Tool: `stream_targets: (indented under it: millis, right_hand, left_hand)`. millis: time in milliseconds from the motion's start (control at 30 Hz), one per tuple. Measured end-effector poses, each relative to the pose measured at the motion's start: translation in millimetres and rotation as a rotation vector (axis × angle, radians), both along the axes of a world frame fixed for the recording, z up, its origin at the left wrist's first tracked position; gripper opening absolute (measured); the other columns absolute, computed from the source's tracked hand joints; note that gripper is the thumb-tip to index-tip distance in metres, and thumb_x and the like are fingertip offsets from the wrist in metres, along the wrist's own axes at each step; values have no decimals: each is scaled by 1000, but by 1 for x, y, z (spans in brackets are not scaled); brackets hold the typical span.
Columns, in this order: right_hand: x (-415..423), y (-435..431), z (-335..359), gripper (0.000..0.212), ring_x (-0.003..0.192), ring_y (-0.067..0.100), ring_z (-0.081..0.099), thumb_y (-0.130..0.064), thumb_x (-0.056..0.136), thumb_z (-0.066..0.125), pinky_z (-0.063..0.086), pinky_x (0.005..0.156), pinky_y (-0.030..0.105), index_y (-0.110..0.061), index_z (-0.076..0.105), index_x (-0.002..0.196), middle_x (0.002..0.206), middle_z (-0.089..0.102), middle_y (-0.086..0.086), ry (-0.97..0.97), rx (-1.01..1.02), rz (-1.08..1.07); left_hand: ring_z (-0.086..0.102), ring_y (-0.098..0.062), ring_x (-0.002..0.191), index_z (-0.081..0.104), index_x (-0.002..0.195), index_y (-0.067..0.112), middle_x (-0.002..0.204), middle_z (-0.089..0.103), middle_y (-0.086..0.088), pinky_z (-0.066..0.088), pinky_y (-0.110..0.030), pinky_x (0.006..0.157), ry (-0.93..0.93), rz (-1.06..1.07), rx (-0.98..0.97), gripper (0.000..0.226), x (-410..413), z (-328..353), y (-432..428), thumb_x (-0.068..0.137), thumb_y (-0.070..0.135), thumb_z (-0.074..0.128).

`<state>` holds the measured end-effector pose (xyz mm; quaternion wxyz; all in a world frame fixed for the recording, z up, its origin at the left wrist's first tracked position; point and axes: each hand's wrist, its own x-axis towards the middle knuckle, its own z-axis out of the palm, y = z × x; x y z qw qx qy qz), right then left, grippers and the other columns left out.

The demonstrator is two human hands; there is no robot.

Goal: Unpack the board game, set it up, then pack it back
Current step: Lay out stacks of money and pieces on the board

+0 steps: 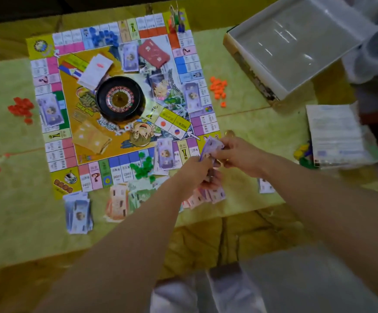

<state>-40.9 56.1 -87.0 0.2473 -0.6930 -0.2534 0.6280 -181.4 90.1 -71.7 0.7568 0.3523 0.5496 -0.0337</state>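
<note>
The game board (70,141) lies flat on a low table, with a black roulette wheel (119,99) at its centre. Purple banknotes (210,146) are pinched between my left hand (194,172) and my right hand (237,154) over the board's near right corner. More pink and purple notes (208,196) lie under my left hand. Card decks (153,53) and note stacks (130,56) sit on the board. Blue pieces (104,38) and green pieces (144,167) are heaped on the board's edges.
The open white game box (258,71) stands at the back right, a white rule sheet (334,134) in front of it. Orange pieces (218,88) lie right of the board, red pieces (22,108) left. Note stacks (78,213) lie along the table's near edge.
</note>
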Motion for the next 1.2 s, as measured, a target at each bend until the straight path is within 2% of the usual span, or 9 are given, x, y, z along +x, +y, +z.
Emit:
stream_targets:
  millis: [133,267,500,667,767,867,967,1067,1200]
  right_hand:
    - [4,-13,-5,12,58,16,44,4,90,54,38,52,24,1,59,100,70,53,9,-84,-16,-75]
    - [-7,-9,-7,13,58,13,52,5,93,53,47,52,19,-1,57,103,73,57,9,45,-15,-171]
    - [-20,9,-11,12,55,13,50,4,92,53,43,48,19,4,60,102,71,56,11,-47,-70,-75]
    - [-26,12,-14,18,61,17,51,1,91,56,44,58,26,11,59,106,78,57,15,-86,-63,-56]
    - [-14,0,-14,19,61,15,51,2,92,55,44,58,24,7,61,109,81,59,13,-45,-105,-68]
    - [6,-17,-14,20,58,14,52,3,90,53,47,53,21,5,60,109,75,57,10,-44,-128,-166]
    - [31,-41,-27,27,69,18,53,-1,86,53,44,63,28,-5,57,112,81,56,5,-367,-112,-253]
    - [58,-75,-48,39,99,26,53,-7,82,64,38,77,30,-3,49,118,115,51,13,-825,-185,-201]
    - [63,-99,-74,68,115,33,46,-34,78,75,36,92,34,3,42,124,128,45,20,-971,-378,-29]
  left_hand:
    - [66,-24,59,55,111,2,79,64,-15,58,-33,58,74,-28,20,23,2,-4,-8,99,3,36]
    - [62,-18,52,54,123,3,71,64,-11,55,-28,52,113,3,92,33,-3,-10,-5,101,3,30]
    - [65,-24,69,55,111,6,83,66,-7,57,-37,72,129,-77,55,18,-27,-12,13,99,6,42]
    - [66,-21,57,55,111,5,83,61,-10,59,-33,59,129,-126,84,20,-23,-11,19,100,4,39]
    - [64,-27,81,59,103,11,90,65,-10,57,-42,79,149,-254,199,14,-9,-15,12,100,12,45]
    - [67,-38,91,67,97,10,97,70,-22,55,-52,83,165,-309,295,18,10,-24,-1,97,16,51]
    - [67,-41,92,67,85,14,97,69,-26,56,-47,81,199,-297,311,18,26,-34,-14,95,15,52]
    - [67,-33,89,69,104,10,97,71,-17,53,-38,77,207,-310,305,21,40,-40,-26,98,17,51]
    - [63,-25,79,68,110,7,97,70,-13,47,-27,61,222,-330,330,24,54,-53,-39,99,18,49]
